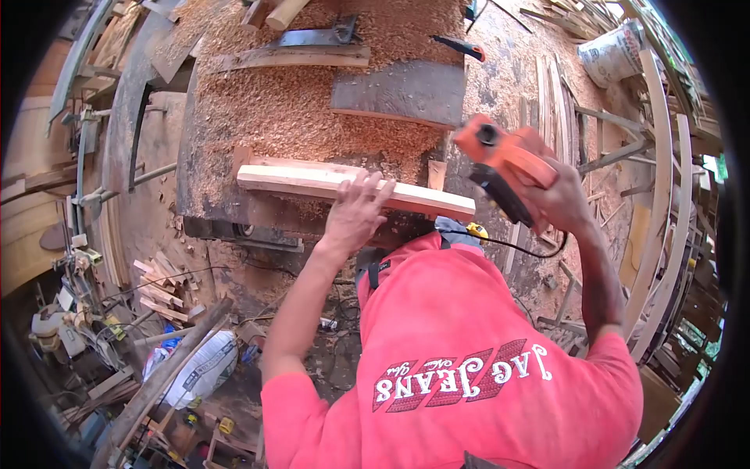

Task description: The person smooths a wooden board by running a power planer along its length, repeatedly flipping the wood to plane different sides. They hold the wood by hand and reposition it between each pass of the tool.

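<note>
An orange electric planer (512,160) is in my right hand (564,195), raised to the right of the workpiece. Its dark base tilts toward the lower left, and a black cable hangs from it. My left hand (358,213) grips a pale length of wood (426,197) near its middle, with the fingers over the top and the thumb side partly hidden. The wood lies slightly aslant across the front of the shavings-covered bench (211,176). The planer is apart from the wood, beyond its right end.
Wood shavings cover much of the bench. A dark board (398,90), a metal square (316,37) and an orange-and-black handsaw (461,47) lie toward the back. A white bucket (612,56) stands far right; wood offcuts (162,285) and a white sack (205,367) sit lower left.
</note>
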The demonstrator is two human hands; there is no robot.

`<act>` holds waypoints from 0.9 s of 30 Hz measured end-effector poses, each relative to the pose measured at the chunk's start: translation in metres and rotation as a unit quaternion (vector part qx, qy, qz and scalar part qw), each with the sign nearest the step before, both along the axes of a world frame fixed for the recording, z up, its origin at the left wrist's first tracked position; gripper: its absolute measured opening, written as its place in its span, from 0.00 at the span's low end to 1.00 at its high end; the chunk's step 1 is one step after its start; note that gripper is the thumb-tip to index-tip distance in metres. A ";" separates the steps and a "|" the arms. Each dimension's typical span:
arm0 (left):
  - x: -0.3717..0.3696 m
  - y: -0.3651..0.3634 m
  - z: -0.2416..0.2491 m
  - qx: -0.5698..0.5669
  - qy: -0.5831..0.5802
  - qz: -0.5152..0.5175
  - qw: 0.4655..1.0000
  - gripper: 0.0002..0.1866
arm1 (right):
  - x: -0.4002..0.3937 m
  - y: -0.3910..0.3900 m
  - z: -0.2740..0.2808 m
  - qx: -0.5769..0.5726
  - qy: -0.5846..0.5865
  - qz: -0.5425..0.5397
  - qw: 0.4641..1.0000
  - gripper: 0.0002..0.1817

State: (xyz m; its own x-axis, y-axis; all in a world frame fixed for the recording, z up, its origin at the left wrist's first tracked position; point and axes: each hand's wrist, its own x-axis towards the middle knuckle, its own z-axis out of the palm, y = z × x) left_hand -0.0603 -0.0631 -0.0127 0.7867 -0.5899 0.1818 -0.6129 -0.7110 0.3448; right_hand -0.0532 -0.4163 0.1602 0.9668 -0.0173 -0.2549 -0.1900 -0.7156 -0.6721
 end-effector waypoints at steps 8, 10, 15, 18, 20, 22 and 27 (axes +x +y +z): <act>0.043 -0.014 0.000 0.074 0.095 -0.187 0.975 0.28 | -0.105 -0.090 -0.002 0.029 0.047 -0.230 0.972 0.14; 0.053 -0.015 0.000 0.087 0.221 -0.222 0.946 0.27 | -0.118 -0.090 -0.005 0.029 0.043 -0.233 0.971 0.15; 0.059 -0.022 0.009 0.062 0.262 -0.196 0.943 0.26 | -0.129 -0.086 -0.018 0.050 0.048 -0.232 0.970 0.15; 0.054 -0.021 0.000 0.020 0.243 -0.157 0.957 0.24 | -0.130 -0.088 -0.021 0.007 0.032 -0.160 0.987 0.14; 0.055 -0.021 -0.012 -0.010 0.222 -0.144 0.964 0.23 | -0.130 -0.098 -0.040 -0.021 -0.043 -0.057 0.997 0.14; 0.056 -0.028 -0.019 -0.028 0.225 -0.135 0.965 0.23 | -0.116 -0.090 -0.033 0.041 0.016 -0.121 0.992 0.13; 0.062 -0.025 -0.027 -0.052 0.281 -0.123 0.950 0.25 | -0.095 -0.089 -0.031 0.126 0.040 -0.161 0.978 0.12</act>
